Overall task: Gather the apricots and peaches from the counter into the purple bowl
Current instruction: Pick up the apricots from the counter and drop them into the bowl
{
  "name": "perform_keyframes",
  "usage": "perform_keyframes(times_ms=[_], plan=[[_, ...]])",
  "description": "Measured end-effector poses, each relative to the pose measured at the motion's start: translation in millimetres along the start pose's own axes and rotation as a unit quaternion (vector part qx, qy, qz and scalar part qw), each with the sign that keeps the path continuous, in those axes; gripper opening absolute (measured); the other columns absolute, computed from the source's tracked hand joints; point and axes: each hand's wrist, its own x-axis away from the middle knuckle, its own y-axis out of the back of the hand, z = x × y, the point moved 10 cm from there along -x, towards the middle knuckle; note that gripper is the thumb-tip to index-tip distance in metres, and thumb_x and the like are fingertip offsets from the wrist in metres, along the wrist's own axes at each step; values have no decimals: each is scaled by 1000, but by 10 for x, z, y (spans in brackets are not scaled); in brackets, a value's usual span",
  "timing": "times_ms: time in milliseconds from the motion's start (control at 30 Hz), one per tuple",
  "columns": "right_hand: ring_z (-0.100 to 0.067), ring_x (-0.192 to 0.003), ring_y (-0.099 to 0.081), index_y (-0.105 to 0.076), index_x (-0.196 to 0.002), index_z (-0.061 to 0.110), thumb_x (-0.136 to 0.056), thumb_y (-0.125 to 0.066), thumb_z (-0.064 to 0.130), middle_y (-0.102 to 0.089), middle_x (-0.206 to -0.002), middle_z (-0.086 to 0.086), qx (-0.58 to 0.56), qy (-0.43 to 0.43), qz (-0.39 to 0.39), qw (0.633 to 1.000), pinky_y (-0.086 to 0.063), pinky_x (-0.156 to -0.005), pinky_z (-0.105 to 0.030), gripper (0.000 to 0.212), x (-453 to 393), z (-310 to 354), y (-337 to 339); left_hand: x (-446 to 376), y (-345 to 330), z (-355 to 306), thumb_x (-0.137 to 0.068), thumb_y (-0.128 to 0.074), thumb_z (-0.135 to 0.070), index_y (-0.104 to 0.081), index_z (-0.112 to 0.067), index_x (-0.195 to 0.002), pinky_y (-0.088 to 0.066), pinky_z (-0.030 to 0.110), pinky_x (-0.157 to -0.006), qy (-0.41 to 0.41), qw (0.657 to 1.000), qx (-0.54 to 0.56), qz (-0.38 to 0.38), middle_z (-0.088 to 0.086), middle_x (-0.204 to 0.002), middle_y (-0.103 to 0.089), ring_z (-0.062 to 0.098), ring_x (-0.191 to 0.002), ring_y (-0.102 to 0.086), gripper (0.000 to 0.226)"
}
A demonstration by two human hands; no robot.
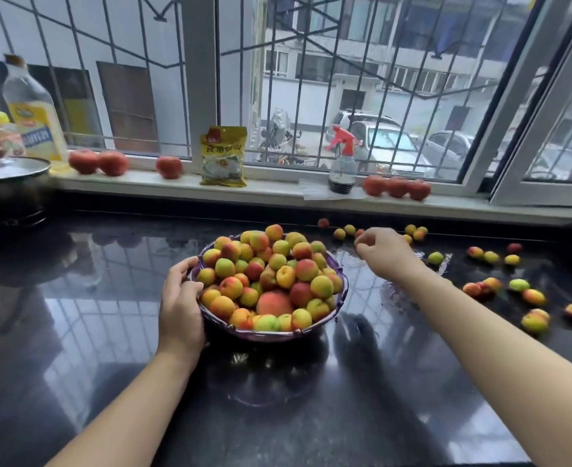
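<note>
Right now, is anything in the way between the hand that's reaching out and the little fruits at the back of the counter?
Nothing visible: the right hand already reaches the loose fruits on bare counter.

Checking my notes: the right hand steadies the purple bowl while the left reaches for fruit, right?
No, swapped. The head view shows the left hand holding the rim of the fruit-filled purple bowl, while the right hand reaches for fruit.

Barred window (311,79), pale sill (271,192), glossy black counter (109,315)
</note>
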Motion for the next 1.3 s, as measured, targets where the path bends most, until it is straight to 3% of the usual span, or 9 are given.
perform_keyframes(times_ms=[133,333,533,767,900,1033,1133,1233,1300], plan=[[-32,-114,-59,-74,-108,15,-90,-58,17,-69,-120,-9,31,-37,11,999,-46,-94,-33,24,-237,-410,-391,-37,-67,0,-81,-46,-25,-60,-29,-144,-57,38,-101,1,1000,11,15,-2,-137,-68,16,-125,-67,65],[-39,-133,-45,-45,-148,15,-92,-55,12,-37,-152,-15,97,11,24,995,-41,-107,-45,57,-873,-295,-940,-101,-31,71,-79,-46,-25,-68,-33,-132,-59,41,-101,-7,1000,-9,8,-6,-127,-74,16,-121,-70,57],[-38,-148,-27,-8,-160,17,-95,-52,16,-4,-168,-9,184,10,58,981,-37,-113,-52,79,-1396,-381,-1269,-84,-24,32,-81,-46,-25,-71,-37,-123,-59,39,-95,-14,1000,-27,2,-16,-114,-77,11,-113,-72,50],[-48,-110,-55,-45,-137,3,-97,-47,8,-41,-133,-24,167,14,-36,985,-44,-82,-45,41,-1455,-348,-1201,-84,-28,15,-80,-46,-21,-71,-31,-122,-60,26,-85,-16,1000,-16,-2,-15,-111,-78,7,-107,-73,50],[-44,-110,-56,-54,-130,2,-101,-53,22,-44,-133,-21,124,35,-39,991,-46,-88,-45,35,-1334,-323,-1158,-83,-35,39,-80,-46,-20,-71,-34,-120,-61,27,-84,-3,1000,-18,-3,-14,-111,-78,9,-108,-74,49],[-33,-116,-59,-61,-129,10,-94,-65,27,-64,-126,-13,-47,-6,-64,997,-46,-99,-39,38,-1095,-283,-728,-83,-19,66,-82,-47,-24,-70,-33,-129,-61,45,-99,8,999,-31,-11,-6,-122,-75,18,-117,-71,53],[-25,-100,-65,-64,-120,18,-90,-69,27,-70,-110,-3,-172,20,-109,979,-53,-94,-44,31,-759,25,-121,-86,-11,83,-83,-47,-24,-69,-37,-128,-57,59,-105,15,1000,-21,-10,1,-126,-74,26,-121,-70,51],[-4,-83,-66,-65,-113,22,-91,-72,28,-70,-100,7,-212,127,-49,968,-54,-73,-22,24,-182,691,238,-69,-13,78,-84,-46,-25,-67,-36,-129,-57,57,-105,16,1000,-22,-8,2,-131,-72,25,-123,-69,51],[6,-86,-65,-68,-111,24,-90,-74,28,-71,-99,13,-150,201,39,967,-50,-77,-12,23,303,1166,167,-25,-31,32,-86,-45,-26,-65,-33,-133,-60,49,-101,13,1000,-27,1,-1,-129,-72,21,-121,-69,52]])
